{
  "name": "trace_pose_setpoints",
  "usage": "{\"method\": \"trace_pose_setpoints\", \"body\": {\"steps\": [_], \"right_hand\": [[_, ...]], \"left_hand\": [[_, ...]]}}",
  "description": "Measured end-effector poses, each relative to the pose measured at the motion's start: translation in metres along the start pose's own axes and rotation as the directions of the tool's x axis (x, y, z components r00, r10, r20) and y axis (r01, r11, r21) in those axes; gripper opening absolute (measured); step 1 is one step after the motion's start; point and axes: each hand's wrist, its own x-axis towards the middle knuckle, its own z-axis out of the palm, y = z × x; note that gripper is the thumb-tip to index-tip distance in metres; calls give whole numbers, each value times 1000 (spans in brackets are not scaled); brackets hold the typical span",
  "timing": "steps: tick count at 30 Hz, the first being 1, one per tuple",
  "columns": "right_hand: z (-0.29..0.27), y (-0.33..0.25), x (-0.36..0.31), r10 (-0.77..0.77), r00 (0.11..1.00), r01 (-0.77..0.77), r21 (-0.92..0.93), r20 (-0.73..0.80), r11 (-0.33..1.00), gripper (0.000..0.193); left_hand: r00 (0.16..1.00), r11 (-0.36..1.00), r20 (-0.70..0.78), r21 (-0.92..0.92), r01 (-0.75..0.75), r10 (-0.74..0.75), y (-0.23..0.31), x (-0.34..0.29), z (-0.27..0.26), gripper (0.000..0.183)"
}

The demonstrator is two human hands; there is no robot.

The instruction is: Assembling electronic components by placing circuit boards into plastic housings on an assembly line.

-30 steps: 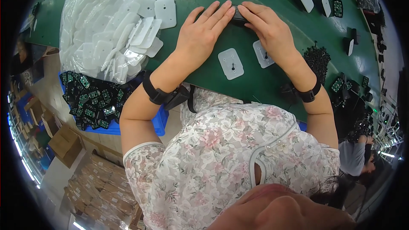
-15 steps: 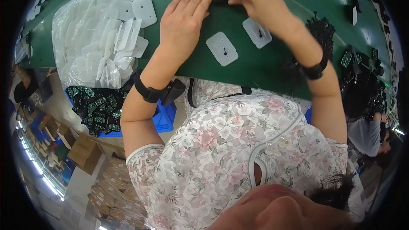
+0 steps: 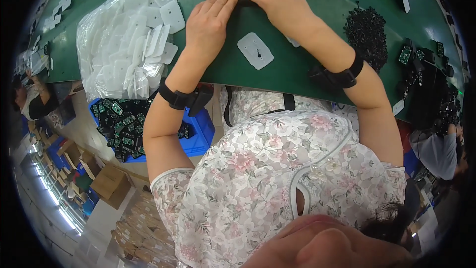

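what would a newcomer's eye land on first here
Probably the clear bag of white plates at the left of the green table. Next, the left hand and right hand, close together at a dark piece near the top. A heap of small black parts lies farther right.

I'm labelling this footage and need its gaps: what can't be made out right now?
Head view: dark part, mostly hidden by the left hand and right hand.
Head view: one white plate, mostly covered by the right forearm.
Head view: black pile, its pieces too small to tell apart.
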Motion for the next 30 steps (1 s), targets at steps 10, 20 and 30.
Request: {"method": "trace_pose_setpoints", "body": {"steps": [10, 20, 30], "right_hand": [[-10, 53, 31, 95, 982, -142, 311, 162, 940, 28], [2, 29, 20, 183, 976, -92, 544, -115, 834, 35], [-35, 4, 7, 272, 952, -135, 610, -138, 781, 29]], "left_hand": [[999, 999, -19, 36, 29, -29, 6, 28, 14, 46], [835, 392, 168, -822, 412, -523, 4, 52, -2, 24], [816, 82, 293, -921, 380, -498, 32, 61, -26, 21]]}}
